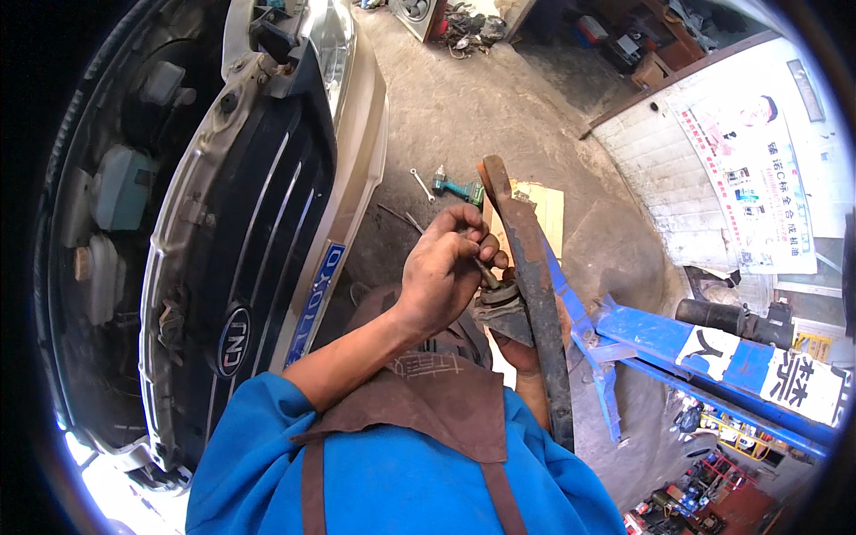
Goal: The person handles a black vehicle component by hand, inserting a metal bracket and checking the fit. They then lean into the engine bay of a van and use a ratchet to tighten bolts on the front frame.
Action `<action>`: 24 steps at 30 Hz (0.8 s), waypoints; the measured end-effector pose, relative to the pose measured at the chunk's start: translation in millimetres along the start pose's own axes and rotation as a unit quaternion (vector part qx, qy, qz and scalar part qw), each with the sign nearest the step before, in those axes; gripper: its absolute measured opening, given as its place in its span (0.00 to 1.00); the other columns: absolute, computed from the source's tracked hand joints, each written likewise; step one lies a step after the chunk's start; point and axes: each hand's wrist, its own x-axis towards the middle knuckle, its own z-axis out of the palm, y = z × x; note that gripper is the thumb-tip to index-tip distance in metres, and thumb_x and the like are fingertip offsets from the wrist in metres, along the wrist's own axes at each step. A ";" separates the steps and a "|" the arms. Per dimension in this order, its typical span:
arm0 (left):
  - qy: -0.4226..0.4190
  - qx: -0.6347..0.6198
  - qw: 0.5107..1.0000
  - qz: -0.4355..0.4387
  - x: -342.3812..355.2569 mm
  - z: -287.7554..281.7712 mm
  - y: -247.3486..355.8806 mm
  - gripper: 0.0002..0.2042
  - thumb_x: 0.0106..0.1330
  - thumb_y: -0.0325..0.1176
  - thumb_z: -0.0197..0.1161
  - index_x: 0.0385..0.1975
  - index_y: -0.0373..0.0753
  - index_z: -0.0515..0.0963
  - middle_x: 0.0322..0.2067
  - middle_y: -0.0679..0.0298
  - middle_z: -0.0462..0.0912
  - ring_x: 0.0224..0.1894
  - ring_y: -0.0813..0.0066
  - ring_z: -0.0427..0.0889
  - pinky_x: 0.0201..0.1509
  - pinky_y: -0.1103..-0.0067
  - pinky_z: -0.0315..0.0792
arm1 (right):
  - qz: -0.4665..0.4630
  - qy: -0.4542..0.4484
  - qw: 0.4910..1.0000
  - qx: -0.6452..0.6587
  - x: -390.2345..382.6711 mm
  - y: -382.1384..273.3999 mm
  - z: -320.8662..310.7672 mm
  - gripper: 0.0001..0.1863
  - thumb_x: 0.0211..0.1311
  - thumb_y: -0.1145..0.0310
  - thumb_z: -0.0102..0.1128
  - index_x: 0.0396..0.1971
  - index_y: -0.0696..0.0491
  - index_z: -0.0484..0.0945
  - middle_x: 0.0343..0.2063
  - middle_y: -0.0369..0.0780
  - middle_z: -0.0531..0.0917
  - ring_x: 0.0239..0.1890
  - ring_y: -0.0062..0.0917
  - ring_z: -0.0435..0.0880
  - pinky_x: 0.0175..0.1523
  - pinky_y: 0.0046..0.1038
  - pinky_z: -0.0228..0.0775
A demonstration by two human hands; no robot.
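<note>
- Left hand (443,272) up at chest height, fingers curled tight around a small dark tool (486,270), pinching it pretty much; tool tip pressed down onto the round joint end (499,299) of the rusty part.
- Rusty metal arm (533,285), long, dark and grimy, held roughly upright in front of the chest, top end (495,174) poking up past the fingers, lower end running down past the blue sleeve (571,419).
- Right hand (526,352) mostly hidden behind that arm, only a bit of palm and fingers peeking out below the joint; looked wrapped around the part from underneath, gripping it, though the fingers themselves couldn't really be made out.
- Brown apron (446,401) over the blue work shirt (383,481), straps running down the front.
- Car front (267,205) off to the left, dark grille with chrome bars, bonnet up, engine bay with pale fluid tanks (120,187) showing.
- Blue lift arm (678,343) on the right, just behind the rusty part, stretching off toward the lower right.
- Concrete floor (464,107) further out with a green cordless drill (459,188), a spanner (422,183) just beside it and a flat bit of cardboard (546,209) partly tucked behind the top of the part.
- White tiled wall with a poster (758,178) at far right.
</note>
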 end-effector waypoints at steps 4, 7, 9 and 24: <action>-0.045 -0.044 0.998 -0.025 -1.4 1.5 5.6 0.16 0.56 0.19 0.45 0.45 0.35 0.65 0.35 0.63 0.62 0.37 0.71 0.69 0.47 0.68 0.71 | -0.025 0.017 0.998 -0.048 -0.6 1.8 -10.0 0.24 0.67 0.64 0.45 0.56 0.66 0.71 0.51 0.52 0.80 0.53 0.36 0.81 0.61 0.37 0.71; -0.067 -0.035 0.996 -0.046 -6.1 6.2 12.2 0.17 0.55 0.18 0.44 0.46 0.35 0.63 0.35 0.63 0.62 0.36 0.70 0.70 0.45 0.69 0.73 | -0.033 0.028 0.996 -0.084 -1.6 5.6 -18.8 0.24 0.67 0.62 0.47 0.55 0.65 0.71 0.50 0.50 0.79 0.52 0.36 0.80 0.59 0.38 0.72; -0.078 -0.005 0.996 -0.050 -9.7 8.7 12.9 0.17 0.56 0.19 0.44 0.47 0.35 0.63 0.35 0.63 0.63 0.38 0.70 0.73 0.42 0.72 0.73 | -0.040 0.033 0.991 -0.121 -2.8 7.0 -21.1 0.24 0.67 0.60 0.48 0.55 0.63 0.71 0.50 0.49 0.79 0.51 0.36 0.80 0.58 0.38 0.72; -0.009 0.327 0.945 0.014 -25.0 -22.8 0.5 0.08 0.69 0.24 0.46 0.45 0.37 0.66 0.38 0.66 0.69 0.40 0.82 0.68 0.44 0.82 0.68 | -0.020 0.025 0.995 -0.094 -14.0 13.9 -25.8 0.29 0.67 0.59 0.43 0.57 0.69 0.68 0.50 0.56 0.79 0.50 0.43 0.82 0.60 0.41 0.73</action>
